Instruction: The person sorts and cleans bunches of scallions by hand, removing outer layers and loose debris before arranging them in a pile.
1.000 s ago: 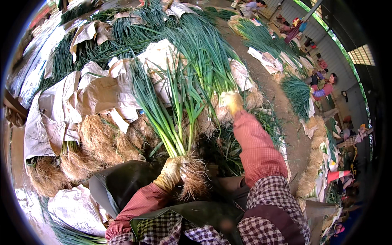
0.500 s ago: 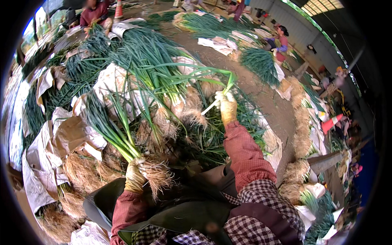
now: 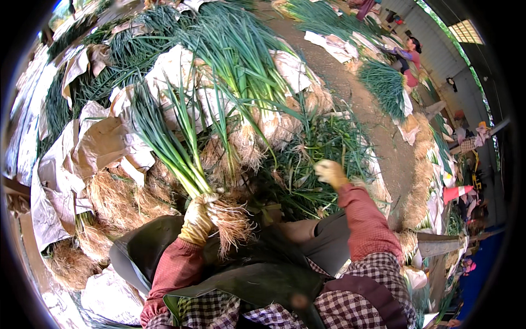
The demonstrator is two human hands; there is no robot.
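Observation:
My left hand (image 3: 196, 220), in a yellowed glove, is closed round a bunch of green onions (image 3: 189, 172) just above its roots. Shaggy tan roots (image 3: 232, 222) hang out to the right of the glove, and the long green leaves reach up and away to the left. My right hand (image 3: 331, 173), gloved alike, is held over a heap of loose green leaves (image 3: 312, 189). It is slightly blurred, its fingers look loosely apart, and no onion shows in it. Beyond the hands lies a large pile of green onions (image 3: 241, 71), roots toward me.
Brown paper sheets (image 3: 98, 142) and root bundles (image 3: 112, 211) lie at my left. A dirt path (image 3: 359, 98) curves past on the right, beside a row of rooted bundles (image 3: 419, 175) and an orange cone (image 3: 456, 193). Another person (image 3: 412, 55) sits by onions at the far right.
The single green onion that was in my right hand is gone from it, and that hand has moved lower and nearer. The left hand still grips its bunch. The whole view has shifted.

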